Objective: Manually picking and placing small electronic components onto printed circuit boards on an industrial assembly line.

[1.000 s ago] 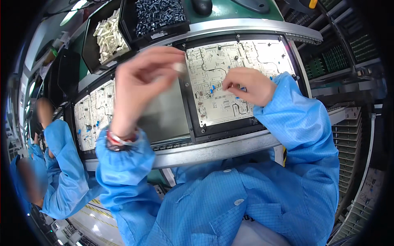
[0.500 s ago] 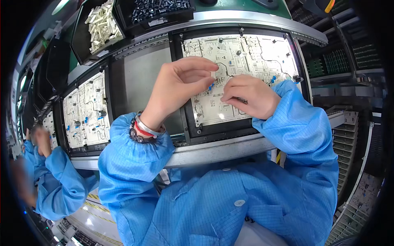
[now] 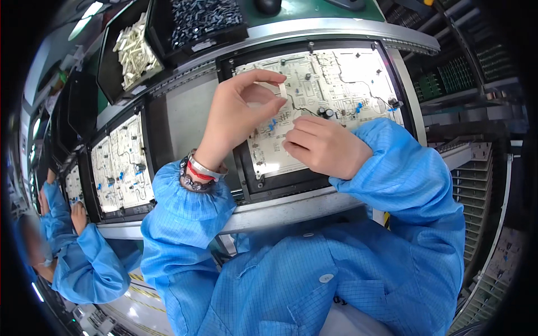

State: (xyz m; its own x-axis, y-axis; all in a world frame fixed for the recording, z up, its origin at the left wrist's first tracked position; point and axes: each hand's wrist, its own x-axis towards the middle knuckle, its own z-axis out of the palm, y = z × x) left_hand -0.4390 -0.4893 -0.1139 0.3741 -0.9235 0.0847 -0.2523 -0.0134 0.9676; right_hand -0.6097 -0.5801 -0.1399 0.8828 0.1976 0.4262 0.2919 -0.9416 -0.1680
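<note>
A white circuit board (image 3: 358,70) lies in a black frame before me, carrying small black, blue and dark cylindrical parts. Above its left part, my left hand (image 3: 238,106) pinches a small white rectangular block (image 3: 282,90) between thumb and forefinger. Lower and to the right, my right hand (image 3: 328,144) hovers over the board with its fingers curled together and pointing left. Whatever may be between those fingertips is hidden. Two dark capacitors (image 3: 325,113) stand on the board just beyond the right hand.
Beyond the rail, a black bin (image 3: 106,67) holds white blocks like mine; another bin (image 3: 210,45) holds dark cylindrical parts. A second framed board (image 3: 120,162) sits to the left, near a co-worker in blue sleeves (image 3: 92,274). Racks of boards (image 3: 454,75) stand at the right.
The white block now shows clearly in my left fingers. My right hand has shifted left, uncovering the two capacitors. The view has moved slightly, and the co-worker's hands have changed position.
</note>
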